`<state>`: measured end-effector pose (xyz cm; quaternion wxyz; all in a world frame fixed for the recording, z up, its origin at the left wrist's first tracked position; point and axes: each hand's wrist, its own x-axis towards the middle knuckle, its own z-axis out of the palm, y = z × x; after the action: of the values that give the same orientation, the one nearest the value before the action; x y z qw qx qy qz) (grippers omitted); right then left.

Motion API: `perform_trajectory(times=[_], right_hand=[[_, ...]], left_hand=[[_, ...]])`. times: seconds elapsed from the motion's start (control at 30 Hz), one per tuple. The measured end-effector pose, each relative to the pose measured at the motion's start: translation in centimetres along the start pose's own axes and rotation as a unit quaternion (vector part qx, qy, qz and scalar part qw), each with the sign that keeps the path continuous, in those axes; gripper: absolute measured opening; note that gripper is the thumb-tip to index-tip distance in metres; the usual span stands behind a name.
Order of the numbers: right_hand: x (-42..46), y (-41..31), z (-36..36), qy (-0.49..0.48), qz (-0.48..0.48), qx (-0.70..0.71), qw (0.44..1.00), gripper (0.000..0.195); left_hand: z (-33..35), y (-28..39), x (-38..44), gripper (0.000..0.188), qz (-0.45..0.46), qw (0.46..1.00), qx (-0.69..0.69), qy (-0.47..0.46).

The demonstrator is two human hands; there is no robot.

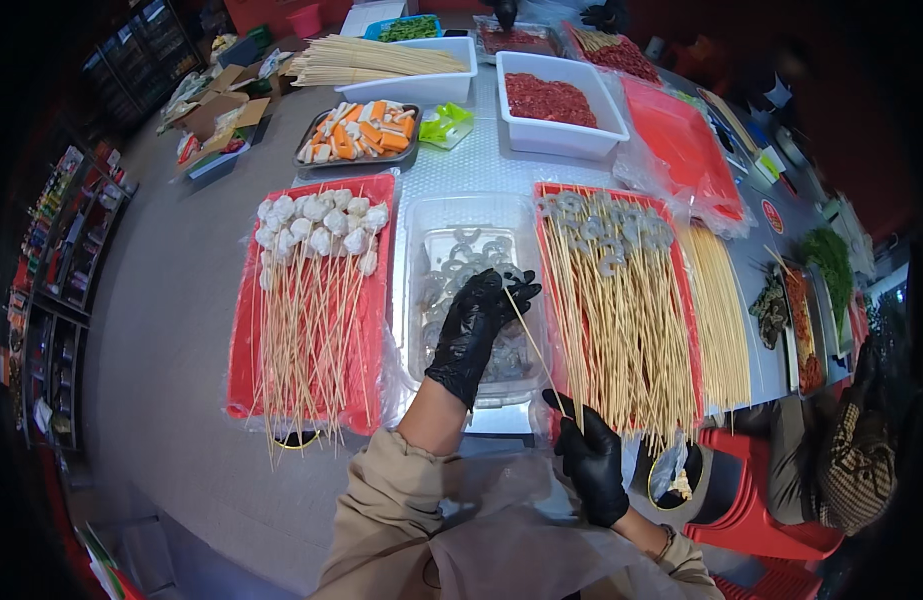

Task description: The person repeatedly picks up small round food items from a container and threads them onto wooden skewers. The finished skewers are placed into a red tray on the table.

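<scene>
My left hand [469, 330], in a black glove, is over a clear plastic tub [418, 225] of raw peeled shrimp [469, 259]. Its fingers are closed around a grey shrimp [511, 274], which they partly hide. A thin bamboo skewer [535, 346] slants from my right hand [592, 461], also black-gloved, up to the left fingers. Whether its tip pierces the shrimp is hard to tell. To the right, a red tray [679, 300] holds many skewers topped with shrimp [607, 225]. Skewers with whitish balls [322, 225] lie in another red tray [240, 375] on the left.
Beyond the tub are a black tray of orange-and-white pieces [360, 135], a white bin of red minced meat [551, 101] and a bin of bare skewers [379, 60]. More skewers [716, 315] lie at right. A person [855, 465] sits near red stools [754, 495]; gloved hands [506, 11] work opposite.
</scene>
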<state>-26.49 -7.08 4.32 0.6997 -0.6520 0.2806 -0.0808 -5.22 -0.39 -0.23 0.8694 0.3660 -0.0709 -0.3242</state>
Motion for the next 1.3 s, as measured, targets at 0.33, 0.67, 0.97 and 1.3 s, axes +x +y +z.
perform_trajectory(times=[0.33,0.67,0.97,1.3], right_hand=[[6.4,0.1,-9.4,0.172,-0.180,-0.202,0.947,0.027],[8.3,-1.6,-8.4,0.169,-0.172,-0.185,0.953,0.021],[16.0,-2.9,-6.0,0.207,-0.238,-0.535,0.784,0.022],[17.9,-3.7,-5.4,0.240,-0.232,-0.505,0.796,0.021]], left_hand=[[0.7,0.0,-0.3,0.026,0.058,0.983,0.158,0.078],[0.7,0.0,-0.3,0.021,0.026,0.981,0.161,0.106],[1.0,0.2,-0.4,0.019,0.003,0.986,0.137,0.099],[1.1,0.4,-0.4,0.020,0.010,0.986,0.141,0.090]])
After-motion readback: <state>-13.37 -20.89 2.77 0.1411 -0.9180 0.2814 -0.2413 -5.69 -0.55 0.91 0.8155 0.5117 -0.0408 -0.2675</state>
